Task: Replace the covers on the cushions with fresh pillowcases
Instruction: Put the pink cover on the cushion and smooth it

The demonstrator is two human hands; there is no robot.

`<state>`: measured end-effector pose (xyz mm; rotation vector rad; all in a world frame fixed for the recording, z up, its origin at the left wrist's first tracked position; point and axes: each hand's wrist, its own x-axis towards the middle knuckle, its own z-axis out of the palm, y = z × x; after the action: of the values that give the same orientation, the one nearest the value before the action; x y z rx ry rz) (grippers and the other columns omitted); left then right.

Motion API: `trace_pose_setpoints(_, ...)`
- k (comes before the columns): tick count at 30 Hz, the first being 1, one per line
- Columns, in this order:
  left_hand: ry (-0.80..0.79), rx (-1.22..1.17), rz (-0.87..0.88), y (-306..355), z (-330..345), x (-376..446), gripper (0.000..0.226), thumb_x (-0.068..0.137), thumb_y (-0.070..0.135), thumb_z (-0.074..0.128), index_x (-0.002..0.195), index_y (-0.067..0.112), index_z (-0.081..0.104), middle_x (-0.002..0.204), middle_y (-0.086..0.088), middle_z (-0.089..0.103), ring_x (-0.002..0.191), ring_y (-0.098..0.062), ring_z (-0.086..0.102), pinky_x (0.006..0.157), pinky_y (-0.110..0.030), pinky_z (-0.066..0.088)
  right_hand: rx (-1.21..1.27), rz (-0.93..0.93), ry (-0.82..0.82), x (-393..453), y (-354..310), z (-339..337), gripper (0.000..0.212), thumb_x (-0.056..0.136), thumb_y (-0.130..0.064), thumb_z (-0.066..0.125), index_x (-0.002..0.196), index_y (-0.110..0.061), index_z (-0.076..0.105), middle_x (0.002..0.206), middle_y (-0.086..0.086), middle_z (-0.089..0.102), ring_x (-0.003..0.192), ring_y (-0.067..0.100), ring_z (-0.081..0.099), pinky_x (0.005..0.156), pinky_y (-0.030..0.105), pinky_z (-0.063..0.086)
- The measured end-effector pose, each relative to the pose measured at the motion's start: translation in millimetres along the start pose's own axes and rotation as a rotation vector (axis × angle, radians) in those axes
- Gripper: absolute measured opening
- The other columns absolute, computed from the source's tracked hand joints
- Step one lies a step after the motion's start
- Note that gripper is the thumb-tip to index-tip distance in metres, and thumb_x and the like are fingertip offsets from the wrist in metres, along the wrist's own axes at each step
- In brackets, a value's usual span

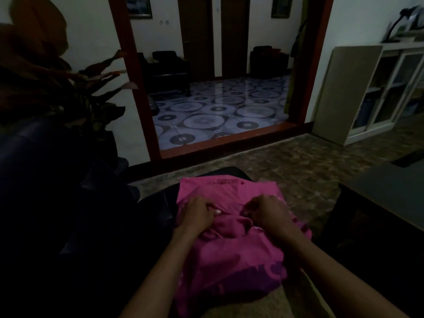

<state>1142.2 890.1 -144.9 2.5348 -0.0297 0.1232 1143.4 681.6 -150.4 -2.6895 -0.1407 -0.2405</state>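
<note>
1. On the lap, low centre of view, lies the pink cover (229, 249), bunched into folds near us and flatter at its far edge. We cannot tell whether a cushion is inside it.
2. Left hand (198, 214): fingers curled, pinching a fold of cover at the bunched ridge. Right hand (266, 214): fingers curled down into the same ridge, gripping cloth; its fingertips are hidden. The two hands sit near each other, both on the cover.
3. Risk: light is poor. We judge the opening of the cover hard to find by eye; we may grab two layers at once and pull the wrong edge.
4. Risk: cloth is limp and gathered. A hard tug with both hands could strain a seam or zip, if there is one; none is visible.
5. Risk: the cover hangs over the knees toward the floor (286, 166). If one grip slips, it could slide off.
6. Risk: a dark worktop (385, 193) stands close on the right, and a wide elbow swing may strike it.
</note>
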Motion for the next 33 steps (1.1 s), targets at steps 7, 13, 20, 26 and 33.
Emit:
trace_pose_setpoints(7,0.183,0.043,0.019,13,1,-13,0.029,0.093,0.033,0.062,0.080,0.010,0.072,0.089,-0.013,0.073,0.088,-0.032,0.067,0.072,-0.036,0.050,-0.149,0.023,0.033,3,2,13,0.016,0.089,-0.028,0.063,0.099,-0.020,0.073,0.097,0.005,0.075,0.094,0.028,0.069,0.071,0.032,0.047)
trace_pose_setpoints(13,0.117,-0.031,0.077,13,18,-23,0.022,0.092,0.028,0.058,0.086,0.011,0.070,0.090,-0.012,0.073,0.088,-0.034,0.067,0.073,-0.042,0.052,-0.171,-0.090,-0.127,-8,19,-5,0.016,0.094,-0.028,0.056,0.087,-0.017,0.065,0.098,0.010,0.066,0.092,0.032,0.064,0.067,0.034,0.038)
trace_pose_setpoints(20,0.199,-0.205,0.003,-1,22,-23,0.017,0.087,0.021,0.074,0.099,0.010,0.076,0.107,-0.009,0.071,0.106,-0.027,0.062,0.093,-0.028,0.039,-0.335,-0.097,-0.606,-17,8,-51,0.024,0.097,-0.034,0.053,0.095,-0.018,0.070,0.114,0.011,0.071,0.104,0.028,0.065,0.073,0.027,0.038)
trace_pose_setpoints(26,0.217,0.022,-0.056,17,-3,-33,0.022,0.094,0.035,0.063,0.094,0.016,0.075,0.106,-0.017,0.070,0.103,-0.036,0.063,0.081,-0.036,0.048,-0.087,-0.078,-0.154,6,0,-38,0.026,0.087,-0.046,0.068,0.090,-0.020,0.072,0.100,0.007,0.072,0.087,0.024,0.066,0.076,0.033,0.051)
trace_pose_setpoints(33,0.237,-0.161,0.148,7,4,-34,0.010,0.089,0.020,0.069,0.086,0.015,0.077,0.091,-0.003,0.076,0.087,-0.022,0.069,0.079,-0.030,0.051,0.030,-0.012,-0.013,1,-12,-8,0.010,0.084,-0.017,0.070,0.089,-0.020,0.079,0.090,-0.002,0.077,0.080,0.016,0.069,0.069,0.030,0.052)
